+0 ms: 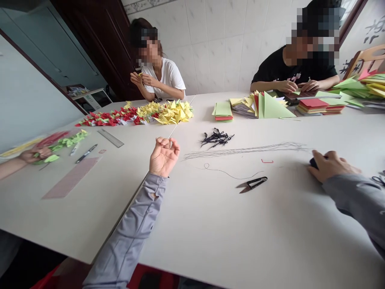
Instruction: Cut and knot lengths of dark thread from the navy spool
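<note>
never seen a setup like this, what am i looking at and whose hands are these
This picture comes from a camera on a person's head, looking down at their two bare hands in grey sleeves. The left hand lies curled and empty on a white table. The right hand covers a small dark object. Between them lie black-handled steel thread snips and thin dark thread. Across the table, a person in white and a person in black handle coloured paper, near rows of folded yellow and red paper pieces.
</note>
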A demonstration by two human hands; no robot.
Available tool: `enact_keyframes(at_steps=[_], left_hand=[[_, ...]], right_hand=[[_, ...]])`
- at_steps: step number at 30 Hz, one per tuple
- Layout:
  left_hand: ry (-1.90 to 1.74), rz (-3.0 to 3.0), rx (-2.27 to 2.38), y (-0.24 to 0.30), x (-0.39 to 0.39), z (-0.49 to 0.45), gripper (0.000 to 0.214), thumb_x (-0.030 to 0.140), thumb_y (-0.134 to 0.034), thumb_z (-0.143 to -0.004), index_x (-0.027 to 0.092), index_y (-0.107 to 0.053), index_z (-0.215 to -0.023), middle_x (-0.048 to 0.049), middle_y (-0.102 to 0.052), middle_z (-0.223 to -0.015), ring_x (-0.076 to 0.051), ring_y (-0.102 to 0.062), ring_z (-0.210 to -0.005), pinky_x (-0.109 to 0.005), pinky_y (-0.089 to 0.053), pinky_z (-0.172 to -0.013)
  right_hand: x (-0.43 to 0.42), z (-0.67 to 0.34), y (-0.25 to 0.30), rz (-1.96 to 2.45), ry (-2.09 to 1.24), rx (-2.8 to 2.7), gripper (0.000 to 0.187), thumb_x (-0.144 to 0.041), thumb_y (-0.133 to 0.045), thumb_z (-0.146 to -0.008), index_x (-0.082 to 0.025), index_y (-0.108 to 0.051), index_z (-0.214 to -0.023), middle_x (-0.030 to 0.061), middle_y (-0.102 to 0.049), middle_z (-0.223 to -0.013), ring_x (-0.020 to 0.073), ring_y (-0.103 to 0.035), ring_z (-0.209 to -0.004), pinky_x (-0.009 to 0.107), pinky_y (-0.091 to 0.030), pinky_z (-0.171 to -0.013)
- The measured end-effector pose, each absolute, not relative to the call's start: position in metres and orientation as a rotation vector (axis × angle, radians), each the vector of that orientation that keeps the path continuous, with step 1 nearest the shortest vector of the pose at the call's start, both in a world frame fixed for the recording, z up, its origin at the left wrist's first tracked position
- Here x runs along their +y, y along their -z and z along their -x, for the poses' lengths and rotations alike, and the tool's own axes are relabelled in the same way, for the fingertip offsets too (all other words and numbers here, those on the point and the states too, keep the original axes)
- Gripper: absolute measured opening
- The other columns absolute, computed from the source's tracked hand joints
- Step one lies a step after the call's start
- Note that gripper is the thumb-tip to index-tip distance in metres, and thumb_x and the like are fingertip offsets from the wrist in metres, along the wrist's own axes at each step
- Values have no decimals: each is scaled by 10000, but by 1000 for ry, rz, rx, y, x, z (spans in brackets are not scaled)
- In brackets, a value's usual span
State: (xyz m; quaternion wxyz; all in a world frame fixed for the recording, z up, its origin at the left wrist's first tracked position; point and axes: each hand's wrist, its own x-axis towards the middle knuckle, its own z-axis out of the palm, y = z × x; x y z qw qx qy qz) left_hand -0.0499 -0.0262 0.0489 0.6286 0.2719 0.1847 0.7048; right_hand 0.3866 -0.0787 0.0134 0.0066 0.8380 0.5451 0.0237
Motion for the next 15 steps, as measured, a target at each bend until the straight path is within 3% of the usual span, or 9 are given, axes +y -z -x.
enact_keyframes(at_steps=[2,4,10,15], left_hand=[[-1616,-680,469,-57,-29,41,195,252,-554,-853,200,-508,-670,35,-462,-584,-95,-609,-863,-258,-521,-804],[-1586,-704,522,-65,-31,29,221,249,-523,-869,194,-484,-658,36,-428,-581,-82,-614,-818,-256,-525,-824],[-928,-934,684,-59,-35,-28,266,329,-616,-798,153,-475,-658,38,-433,-611,-37,-498,-520,-175,-507,-544],[-707,-1094,773,-22,-26,-77,371,463,-642,-742,133,-486,-675,40,-412,-596,-20,-394,-431,-138,-327,-384]], right_hand=[[-77,-367,-11,-2545,-64,1888,438,-382,-347,-843,-237,-509,-1223,242,-499,-1233,388,-531,-1024,506,-420,-612],[-73,-353,-9,-2470,-73,2015,486,-361,-340,-839,-209,-465,-1284,234,-508,-1226,383,-530,-1024,505,-445,-617],[-60,-338,-8,-2434,-115,2041,484,-317,-366,-837,-178,-461,-1291,221,-522,-1215,382,-555,-998,506,-471,-649],[-54,-334,-6,-2396,-124,2118,437,-245,-345,-838,-154,-521,-1228,243,-542,-1192,402,-536,-1013,613,-431,-723]])
